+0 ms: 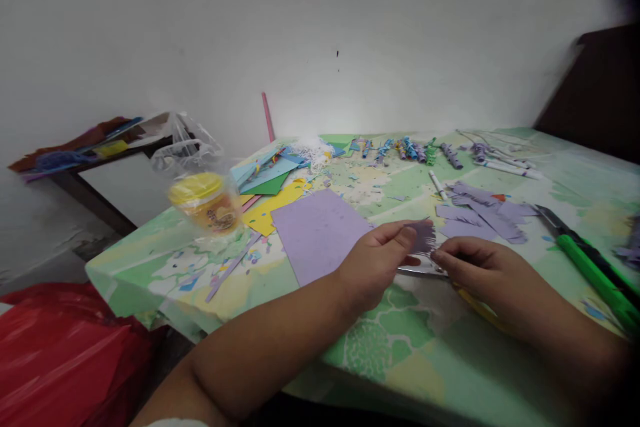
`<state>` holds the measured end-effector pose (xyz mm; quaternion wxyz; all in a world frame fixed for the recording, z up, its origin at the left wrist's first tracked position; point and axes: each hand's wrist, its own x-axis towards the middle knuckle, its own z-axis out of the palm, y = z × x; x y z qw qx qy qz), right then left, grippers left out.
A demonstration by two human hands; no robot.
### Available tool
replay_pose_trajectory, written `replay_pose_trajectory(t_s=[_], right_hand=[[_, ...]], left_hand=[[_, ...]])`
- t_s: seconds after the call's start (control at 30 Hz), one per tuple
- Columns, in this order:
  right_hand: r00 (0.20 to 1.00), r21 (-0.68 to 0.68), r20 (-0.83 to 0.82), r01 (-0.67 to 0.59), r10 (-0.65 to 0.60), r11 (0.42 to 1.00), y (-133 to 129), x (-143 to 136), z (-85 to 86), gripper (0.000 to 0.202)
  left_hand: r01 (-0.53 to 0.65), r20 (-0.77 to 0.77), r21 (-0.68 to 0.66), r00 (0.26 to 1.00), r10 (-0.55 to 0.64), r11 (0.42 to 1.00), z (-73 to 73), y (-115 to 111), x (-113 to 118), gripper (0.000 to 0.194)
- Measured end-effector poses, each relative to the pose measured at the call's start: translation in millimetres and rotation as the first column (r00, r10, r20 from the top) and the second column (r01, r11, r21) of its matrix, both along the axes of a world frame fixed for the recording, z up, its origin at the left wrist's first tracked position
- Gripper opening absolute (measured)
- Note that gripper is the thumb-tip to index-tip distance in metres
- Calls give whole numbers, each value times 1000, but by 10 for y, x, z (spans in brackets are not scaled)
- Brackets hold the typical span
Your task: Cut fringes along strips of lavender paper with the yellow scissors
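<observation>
My left hand (383,257) pinches a small purple paper strip (423,236) whose right edge is cut into fine fringe. Closed at the fingertips, my right hand (483,267) pinches the fringe's lower right edge. Below both hands are scissors with a silvery blade (420,271) and a yellow handle (480,307), partly hidden by my right hand; whether that hand also bears them I cannot tell. A large purple paper sheet (317,230) lies left of my left hand. Several fringed purple strips (483,210) lie beyond my right hand.
A green-and-black cutter (595,267) lies at right. Rolled, fringed paper pieces (410,149) line the back, near a white marker (438,185). A yellow-lidded tub (213,203) in clear plastic stands left, beside coloured sheets (273,207). Scraps dot the patterned tablecloth (370,347). A red bag (65,347) sits lower left.
</observation>
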<state>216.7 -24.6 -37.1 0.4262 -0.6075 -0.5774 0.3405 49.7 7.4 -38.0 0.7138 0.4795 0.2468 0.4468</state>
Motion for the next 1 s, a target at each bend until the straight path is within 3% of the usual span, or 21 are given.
replay_pose_trajectory(t_s=[0.13,0.23,0.4,0.6,0.7,0.8,1.0], right_hand=[[974,-20,-94,206,-207,978,39,112,16,26],[939,-45,-221,259,-263,965,78,169,-8,37],[930,-62,-328,151,-163,987,101,140,-96,34],[941,-79,-327,61,-83,995,84,55,-165,44],[956,-58,-293,-10,-7,998,71,41,-163,48],[966,-14,-236,-109,103,994,51,23,-136,42],[978,96,-131,-152,164,984,8,-27,-31,34]], left_hand=[[-14,-68,-6,998,14,1000,57,15,-5,21],[15,-128,10,992,-13,1000,84,13,-5,17],[51,-213,7,976,-48,999,74,30,-7,19],[46,-205,13,978,-43,999,56,49,-6,23],[27,-275,3,961,-25,1000,55,34,7,20],[37,-356,67,934,-10,997,60,8,7,5],[49,-442,240,895,64,970,61,-25,-28,8]])
